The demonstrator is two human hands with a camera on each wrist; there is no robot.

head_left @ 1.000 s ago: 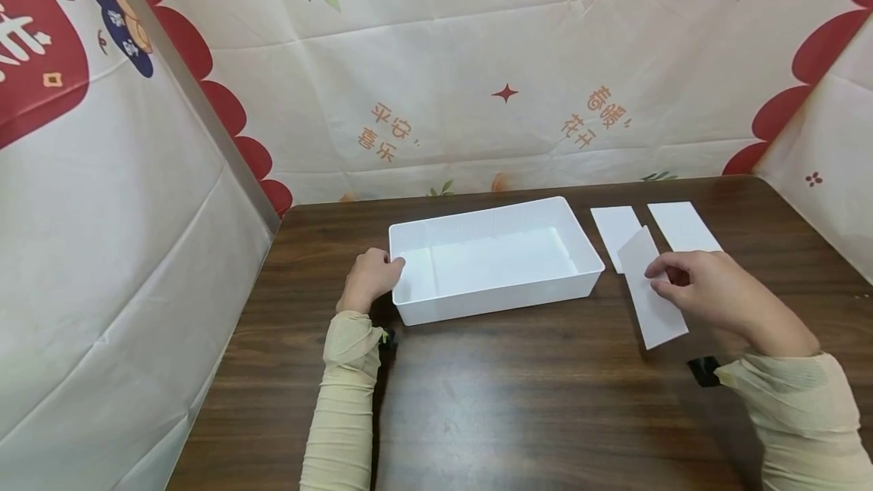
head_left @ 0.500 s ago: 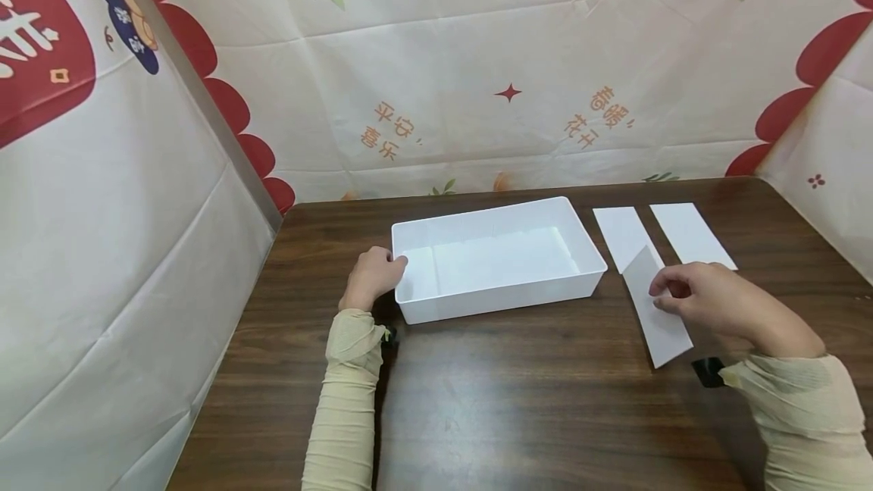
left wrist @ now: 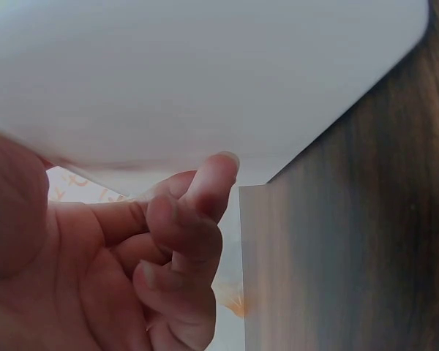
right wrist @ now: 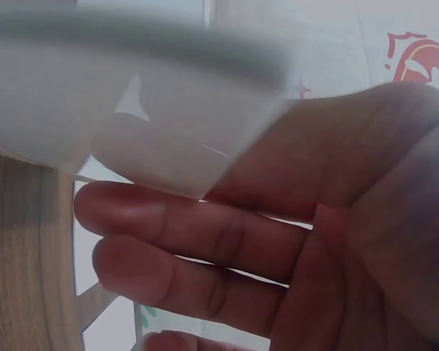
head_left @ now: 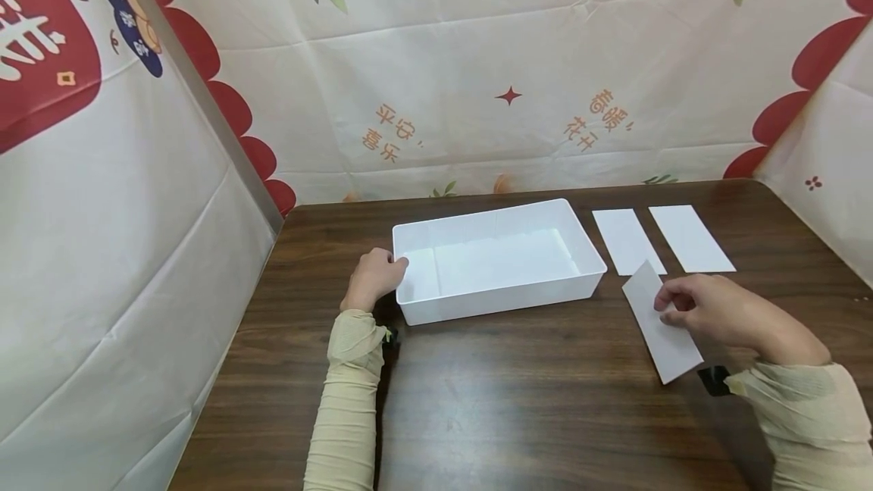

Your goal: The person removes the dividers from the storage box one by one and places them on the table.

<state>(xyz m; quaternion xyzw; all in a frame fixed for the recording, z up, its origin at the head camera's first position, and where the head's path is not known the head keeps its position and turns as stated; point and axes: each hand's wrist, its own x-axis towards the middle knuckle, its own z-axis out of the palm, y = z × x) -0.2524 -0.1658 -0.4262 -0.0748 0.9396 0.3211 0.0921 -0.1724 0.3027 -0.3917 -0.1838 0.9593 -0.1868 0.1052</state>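
My left hand (head_left: 371,276) grips the left end of a white plastic tray (head_left: 501,303), thumb over the rim. In the left wrist view, the curled fingers (left wrist: 183,248) lie against the outside of its wall (left wrist: 161,88). To the right of the tray, my right hand (head_left: 733,315) pinches a white rectangular card (head_left: 658,328) between thumb and forefinger. The card is held tilted over the table. Up close in the right wrist view, this card (right wrist: 183,95) is blurred and covers part of the fingers. The tray's visible floor holds nothing.
Two more white cards lie side by side at the back right of the brown wooden table (head_left: 511,415), a left card (head_left: 626,239) and a right card (head_left: 692,239). A white printed cloth (head_left: 436,82) hangs behind the table and along both sides.
My right hand has drawn the pinched card toward the front and slightly right, off the left flat card it overlapped. My left hand and the tray stay in place.
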